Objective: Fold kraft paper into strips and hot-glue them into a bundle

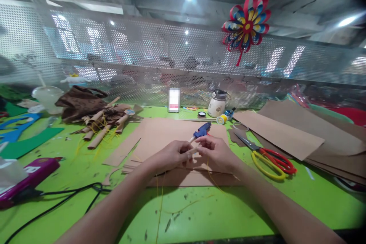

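Both hands meet over a stack of brown paper sheets point(160, 127). My left hand point(175, 154) has its fingers closed on a small light-brown paper piece point(193, 152); whether it is rolled or folded I cannot make out. My right hand point(219, 152) pinches at the other end of that piece, its fingertips partly hiding it. Just beyond the fingers lies a blue glue gun point(202, 130) with a glue stick out of its back. Yellow thread point(160, 209) hangs below the hands and trails over the green table point(194, 221).
Scissors point(267, 156) with red and yellow handles lie to the right, beside larger brown sheets point(286, 129). Tied paper rolls point(100, 135) are at the left. A purple power strip point(42, 171) with black cable sits front left. A jar-like bottle point(217, 103) and yellow thread spool point(221, 119) stand behind.
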Demonstrator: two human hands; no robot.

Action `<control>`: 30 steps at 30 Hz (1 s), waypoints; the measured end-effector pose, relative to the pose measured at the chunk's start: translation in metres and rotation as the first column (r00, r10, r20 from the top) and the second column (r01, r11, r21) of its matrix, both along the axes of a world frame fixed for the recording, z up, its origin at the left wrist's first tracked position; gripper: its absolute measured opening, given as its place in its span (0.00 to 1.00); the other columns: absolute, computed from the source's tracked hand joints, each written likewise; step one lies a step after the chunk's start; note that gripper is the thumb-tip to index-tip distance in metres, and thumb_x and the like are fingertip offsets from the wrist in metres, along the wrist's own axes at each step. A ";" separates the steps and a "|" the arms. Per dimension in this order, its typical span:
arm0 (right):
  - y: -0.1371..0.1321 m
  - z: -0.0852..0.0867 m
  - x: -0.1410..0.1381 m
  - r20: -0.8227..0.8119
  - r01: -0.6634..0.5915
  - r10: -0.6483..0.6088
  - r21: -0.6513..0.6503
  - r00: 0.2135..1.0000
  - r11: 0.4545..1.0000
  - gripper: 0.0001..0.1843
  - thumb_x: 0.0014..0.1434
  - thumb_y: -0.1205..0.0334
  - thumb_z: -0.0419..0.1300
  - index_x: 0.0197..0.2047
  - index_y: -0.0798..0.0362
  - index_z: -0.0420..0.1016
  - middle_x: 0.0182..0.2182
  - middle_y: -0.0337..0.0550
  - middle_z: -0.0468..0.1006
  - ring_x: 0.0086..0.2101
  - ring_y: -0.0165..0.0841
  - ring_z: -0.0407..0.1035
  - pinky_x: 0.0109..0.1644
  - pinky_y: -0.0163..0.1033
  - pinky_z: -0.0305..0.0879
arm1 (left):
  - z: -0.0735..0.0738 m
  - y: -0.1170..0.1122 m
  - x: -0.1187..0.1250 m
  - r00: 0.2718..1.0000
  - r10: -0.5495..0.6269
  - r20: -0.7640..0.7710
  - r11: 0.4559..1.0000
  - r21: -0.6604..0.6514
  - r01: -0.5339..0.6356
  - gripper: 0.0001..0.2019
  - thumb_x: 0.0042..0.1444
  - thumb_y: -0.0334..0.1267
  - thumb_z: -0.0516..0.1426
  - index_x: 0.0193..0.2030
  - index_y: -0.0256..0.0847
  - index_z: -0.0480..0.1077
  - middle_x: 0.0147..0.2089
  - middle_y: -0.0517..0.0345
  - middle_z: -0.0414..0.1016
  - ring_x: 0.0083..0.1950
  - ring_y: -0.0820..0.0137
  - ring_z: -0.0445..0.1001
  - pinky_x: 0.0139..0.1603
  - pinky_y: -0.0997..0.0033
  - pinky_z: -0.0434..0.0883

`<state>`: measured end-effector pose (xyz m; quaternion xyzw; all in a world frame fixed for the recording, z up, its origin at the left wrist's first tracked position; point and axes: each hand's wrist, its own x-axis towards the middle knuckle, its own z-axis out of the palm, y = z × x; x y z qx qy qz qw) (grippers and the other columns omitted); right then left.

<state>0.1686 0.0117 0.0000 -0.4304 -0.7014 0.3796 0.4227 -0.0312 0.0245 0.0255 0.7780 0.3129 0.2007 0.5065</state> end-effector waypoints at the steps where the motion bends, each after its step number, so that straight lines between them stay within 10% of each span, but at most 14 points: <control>1: 0.000 -0.001 0.000 0.000 0.002 -0.002 0.007 1.000 1.000 0.18 0.54 0.54 0.61 0.45 0.56 0.72 0.28 0.40 0.72 0.29 0.29 0.66 0.32 0.36 0.63 | 0.000 0.000 0.000 1.000 0.003 -0.006 1.000 0.008 -0.003 0.18 0.56 0.50 0.52 0.38 0.34 0.68 0.32 0.55 0.71 0.30 0.73 0.68 0.31 0.73 0.64; 20: 0.000 0.009 0.010 0.051 -0.034 0.033 0.015 0.998 0.999 0.19 0.52 0.57 0.62 0.47 0.54 0.73 0.38 0.46 0.76 0.35 0.33 0.70 0.39 0.38 0.67 | -0.005 0.009 -0.005 0.957 0.172 -0.234 0.959 0.260 -0.108 0.20 0.58 0.52 0.48 0.32 0.37 0.70 0.26 0.58 0.71 0.25 0.73 0.66 0.27 0.75 0.60; 30: 0.000 0.008 0.007 0.076 -0.058 0.053 0.073 0.996 0.996 0.14 0.54 0.62 0.61 0.45 0.54 0.75 0.26 0.39 0.75 0.27 0.28 0.68 0.30 0.32 0.63 | 0.001 0.001 0.002 0.985 0.074 -0.156 0.988 0.149 -0.050 0.22 0.57 0.56 0.48 0.31 0.37 0.67 0.25 0.59 0.71 0.22 0.74 0.66 0.25 0.74 0.62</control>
